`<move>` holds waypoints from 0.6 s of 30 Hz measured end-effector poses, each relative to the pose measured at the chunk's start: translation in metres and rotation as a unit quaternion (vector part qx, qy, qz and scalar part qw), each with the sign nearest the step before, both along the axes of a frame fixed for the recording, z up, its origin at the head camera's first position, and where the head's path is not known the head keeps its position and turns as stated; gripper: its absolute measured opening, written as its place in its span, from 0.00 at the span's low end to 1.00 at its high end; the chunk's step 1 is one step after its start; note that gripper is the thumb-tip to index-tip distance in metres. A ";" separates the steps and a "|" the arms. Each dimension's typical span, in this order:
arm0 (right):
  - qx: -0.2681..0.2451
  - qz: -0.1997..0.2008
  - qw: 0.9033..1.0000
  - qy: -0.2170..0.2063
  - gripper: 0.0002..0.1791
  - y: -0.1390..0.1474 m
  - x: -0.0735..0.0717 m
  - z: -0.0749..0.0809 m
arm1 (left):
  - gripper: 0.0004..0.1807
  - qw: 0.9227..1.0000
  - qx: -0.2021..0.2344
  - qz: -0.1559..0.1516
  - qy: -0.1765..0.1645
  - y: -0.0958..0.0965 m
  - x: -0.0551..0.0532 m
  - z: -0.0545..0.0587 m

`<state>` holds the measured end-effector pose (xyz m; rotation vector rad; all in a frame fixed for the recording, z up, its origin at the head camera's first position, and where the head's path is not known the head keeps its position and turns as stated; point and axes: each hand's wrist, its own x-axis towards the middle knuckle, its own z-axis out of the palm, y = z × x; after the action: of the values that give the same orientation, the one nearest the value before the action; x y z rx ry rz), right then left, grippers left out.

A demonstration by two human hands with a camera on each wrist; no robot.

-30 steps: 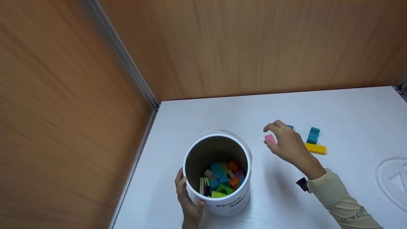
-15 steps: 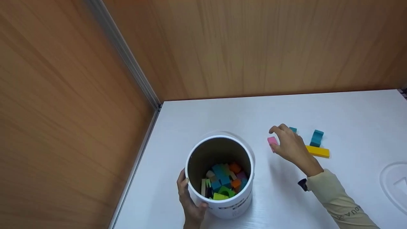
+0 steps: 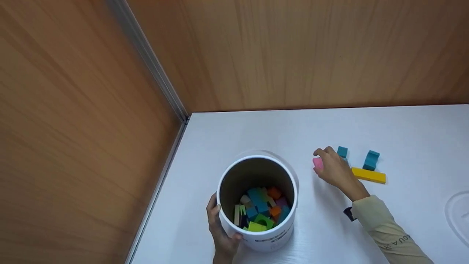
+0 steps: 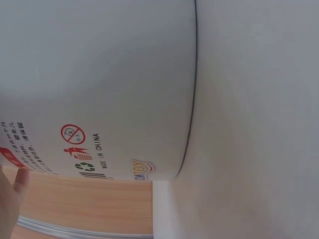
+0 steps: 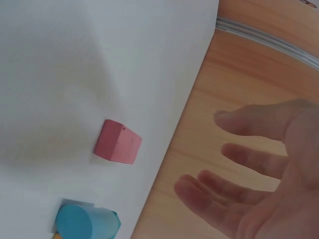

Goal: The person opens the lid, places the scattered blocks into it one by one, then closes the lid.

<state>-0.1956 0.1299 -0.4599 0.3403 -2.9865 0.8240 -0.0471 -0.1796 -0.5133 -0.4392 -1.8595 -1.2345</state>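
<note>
My left hand [image 3: 222, 231] grips the near left side of a white bucket [image 3: 271, 240], its thumb on the front and fingers round the side. Inside the bucket lie several colourful toy blocks [image 3: 258, 200]. In the left wrist view the bucket wall [image 4: 99, 79] fills much of the picture, with part of the hand [image 4: 7, 199] at the left edge. My right hand [image 3: 335, 169] hovers over a pink block [image 3: 317, 162], thumb and fingers spread apart. The right wrist view shows this pink block [image 5: 118, 143] on the table, apart from the fingertips, with nothing in the hand.
Beside the right hand lie a yellow bar [image 3: 370, 175], a curved teal block [image 3: 371, 160] and a small teal block [image 3: 342, 151]. A teal cylinder [image 5: 75, 221] is mostly hidden in the head view. A clear round lid [image 3: 458, 216] lies far right. Wood-grain panels [image 3: 293, 55] border the white table.
The head view has shifted slightly, moving everything a little rightward in the picture. My right hand has edged towards the pink block and uncovered more of the small teal block. My left hand keeps its grip.
</note>
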 end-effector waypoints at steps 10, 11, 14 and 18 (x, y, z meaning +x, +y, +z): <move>0.003 0.000 0.998 -0.065 0.28 0.007 0.000 -0.011 | 0.40 1.000 0.007 -0.018 0.006 0.006 0.000 0.001; 0.003 0.000 0.998 -0.070 0.28 0.008 0.000 -0.012 | 0.40 1.000 0.008 -0.019 0.004 0.006 0.000 0.001; 0.006 0.005 0.996 -0.086 0.29 0.009 0.000 -0.019 | 0.40 1.000 0.009 -0.022 0.000 0.005 0.003 0.001; 0.009 0.011 0.994 -0.110 0.30 0.008 0.003 -0.030 | 0.39 1.000 0.008 -0.026 -0.002 0.005 0.008 0.000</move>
<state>-0.1927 0.1382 -0.4897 0.3035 -3.1994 0.8936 -0.0392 -0.1751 -0.5136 -0.4801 -1.8520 -1.2850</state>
